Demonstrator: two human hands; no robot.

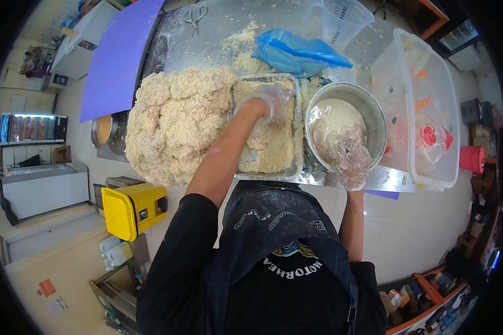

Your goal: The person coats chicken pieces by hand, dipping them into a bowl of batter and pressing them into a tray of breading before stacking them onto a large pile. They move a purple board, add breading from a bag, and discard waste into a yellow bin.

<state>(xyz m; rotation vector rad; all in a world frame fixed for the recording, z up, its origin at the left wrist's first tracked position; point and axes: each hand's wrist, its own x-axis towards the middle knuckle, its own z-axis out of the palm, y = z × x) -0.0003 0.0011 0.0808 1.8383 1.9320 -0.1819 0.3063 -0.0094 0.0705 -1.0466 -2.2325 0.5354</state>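
Note:
My left hand [271, 104], in a clear plastic glove, reaches into a rectangular tray [299, 139] of pale crumbs. Its fingers stretch over the crumbs towards the tray's far right corner, with a coated lump [258, 137] just below the wrist. In the round metal pot [378, 120], my gloved right hand [352, 158] dips into creamy white batter [341, 113]. The batter and glove hide its fingertips, and I cannot tell whether they grip the wet lump [323, 133] beside them. Left of the tray rises a large heap of crumb-coated pieces [179, 123].
Behind the tray lie a blue plastic bag [299, 53], a clear measuring jug [341, 22] and scissors [195, 21]. A translucent tub [408, 106] holding plastic bags stands right of the pot. A purple board [117, 56] is at far left, and a yellow bin [131, 209] stands below.

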